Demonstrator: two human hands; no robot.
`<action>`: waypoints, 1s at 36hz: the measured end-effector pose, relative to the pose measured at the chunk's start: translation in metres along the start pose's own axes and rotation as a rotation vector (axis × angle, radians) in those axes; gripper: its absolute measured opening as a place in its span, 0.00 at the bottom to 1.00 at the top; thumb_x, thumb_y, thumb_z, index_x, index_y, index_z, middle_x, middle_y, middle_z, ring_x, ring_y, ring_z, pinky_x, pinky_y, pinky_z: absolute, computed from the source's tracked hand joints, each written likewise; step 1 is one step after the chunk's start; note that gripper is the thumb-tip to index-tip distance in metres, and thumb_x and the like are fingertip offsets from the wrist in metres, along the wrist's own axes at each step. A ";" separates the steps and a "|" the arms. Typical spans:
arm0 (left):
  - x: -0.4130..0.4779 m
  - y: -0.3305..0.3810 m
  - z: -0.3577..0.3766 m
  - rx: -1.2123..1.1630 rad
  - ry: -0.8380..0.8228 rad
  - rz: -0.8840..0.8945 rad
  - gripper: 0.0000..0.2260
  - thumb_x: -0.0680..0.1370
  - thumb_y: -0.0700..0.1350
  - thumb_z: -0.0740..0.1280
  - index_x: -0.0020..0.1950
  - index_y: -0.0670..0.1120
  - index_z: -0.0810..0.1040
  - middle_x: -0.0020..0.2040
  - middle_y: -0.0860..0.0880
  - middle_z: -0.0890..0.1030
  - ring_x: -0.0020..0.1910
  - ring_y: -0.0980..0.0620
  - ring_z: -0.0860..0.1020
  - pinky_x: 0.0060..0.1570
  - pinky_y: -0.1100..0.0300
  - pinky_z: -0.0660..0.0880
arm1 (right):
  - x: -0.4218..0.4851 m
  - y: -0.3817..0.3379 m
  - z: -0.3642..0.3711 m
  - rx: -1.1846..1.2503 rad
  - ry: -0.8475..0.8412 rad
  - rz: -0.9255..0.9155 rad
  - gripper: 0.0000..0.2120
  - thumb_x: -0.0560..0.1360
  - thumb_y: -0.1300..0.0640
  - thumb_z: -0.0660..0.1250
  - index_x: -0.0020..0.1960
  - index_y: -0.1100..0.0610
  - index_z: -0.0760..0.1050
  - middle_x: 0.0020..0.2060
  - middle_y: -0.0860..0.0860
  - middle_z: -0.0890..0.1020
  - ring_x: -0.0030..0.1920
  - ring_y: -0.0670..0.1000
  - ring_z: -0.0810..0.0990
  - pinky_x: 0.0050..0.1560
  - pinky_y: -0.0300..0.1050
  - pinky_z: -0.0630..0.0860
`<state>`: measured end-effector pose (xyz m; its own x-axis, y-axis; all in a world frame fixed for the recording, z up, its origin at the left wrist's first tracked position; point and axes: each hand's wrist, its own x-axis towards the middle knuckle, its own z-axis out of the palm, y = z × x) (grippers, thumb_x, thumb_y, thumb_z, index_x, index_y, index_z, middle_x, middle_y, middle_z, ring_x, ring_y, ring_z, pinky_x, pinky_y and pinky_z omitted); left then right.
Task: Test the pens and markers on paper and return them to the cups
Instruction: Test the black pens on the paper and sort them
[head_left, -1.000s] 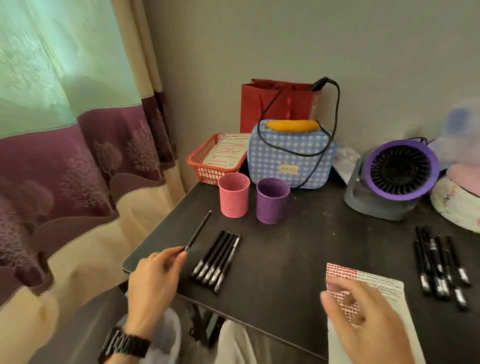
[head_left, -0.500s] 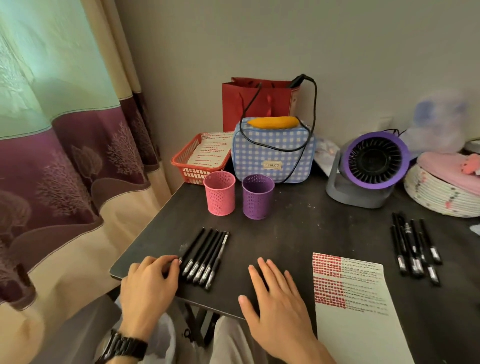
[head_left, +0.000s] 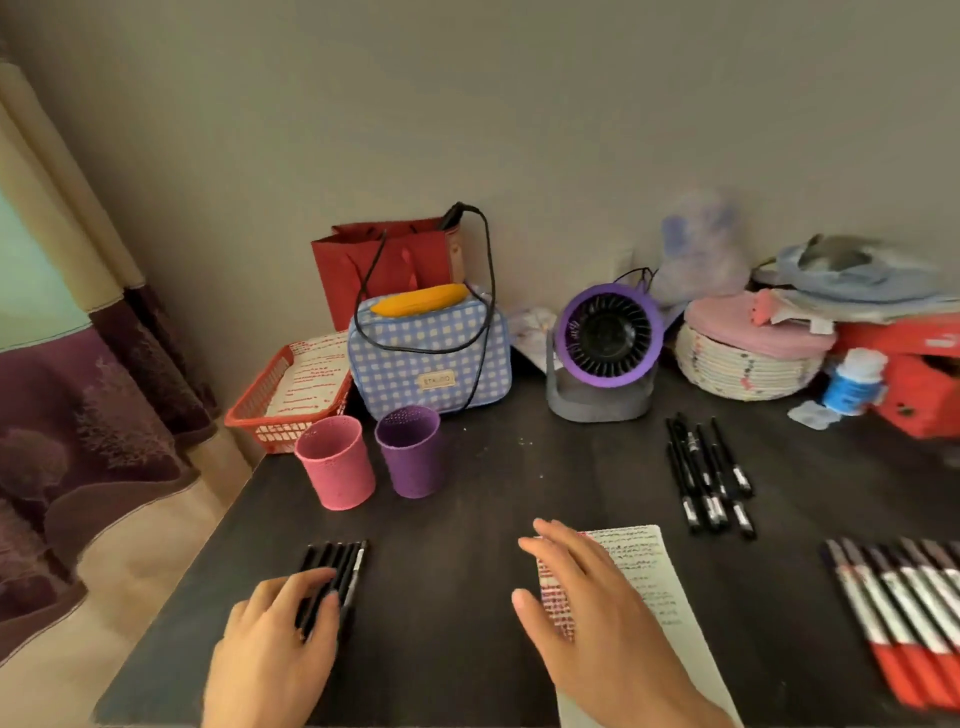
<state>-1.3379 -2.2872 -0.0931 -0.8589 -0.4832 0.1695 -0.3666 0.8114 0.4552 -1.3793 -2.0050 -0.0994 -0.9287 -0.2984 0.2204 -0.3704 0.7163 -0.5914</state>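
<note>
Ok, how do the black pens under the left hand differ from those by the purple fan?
The left row of black pens lies tight and parallel, the left hand touching it; the loose black pens by the purple fan lie staggered, untouched. Both lie flat on the dark table.

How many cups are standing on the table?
2: a pink cup on the left and a purple cup just right of it, both in front of the checked bag.

2 perforated mesh cups, the pink cup (head_left: 336, 465) and the purple cup (head_left: 413, 451), stand upright and just beside each other. A tight row of slim black pens (head_left: 340, 561) lies front left. A looser bunch of black pens (head_left: 709, 475) lies further right. Red-and-white markers (head_left: 904, 613) line the far right. The white paper sheet (head_left: 649, 582), scribbled red and black, lies flat between.
</note>
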 end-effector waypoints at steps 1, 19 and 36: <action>-0.001 0.016 0.006 -0.050 -0.004 0.044 0.11 0.76 0.49 0.73 0.56 0.61 0.83 0.57 0.51 0.81 0.57 0.43 0.76 0.55 0.48 0.74 | -0.004 0.015 -0.011 -0.012 0.055 0.040 0.28 0.76 0.30 0.51 0.74 0.36 0.64 0.73 0.25 0.55 0.71 0.24 0.46 0.72 0.30 0.50; 0.006 0.301 0.154 0.108 -0.428 0.660 0.15 0.79 0.63 0.59 0.61 0.57 0.71 0.55 0.59 0.77 0.56 0.54 0.75 0.53 0.54 0.76 | -0.046 0.116 -0.040 -0.193 0.288 0.322 0.23 0.49 0.35 0.77 0.43 0.41 0.85 0.51 0.42 0.86 0.53 0.46 0.86 0.58 0.43 0.73; 0.035 0.311 0.171 0.231 -0.450 0.430 0.12 0.78 0.61 0.62 0.50 0.52 0.75 0.43 0.55 0.77 0.44 0.52 0.78 0.42 0.56 0.75 | -0.044 0.129 -0.053 -0.275 0.286 0.305 0.27 0.44 0.26 0.75 0.38 0.39 0.84 0.47 0.40 0.87 0.48 0.43 0.87 0.41 0.41 0.83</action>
<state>-1.5433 -1.9959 -0.0949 -0.9930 0.0432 -0.1097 0.0180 0.9751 0.2208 -1.3874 -1.8660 -0.1446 -0.9492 0.1079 0.2955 -0.0364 0.8953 -0.4440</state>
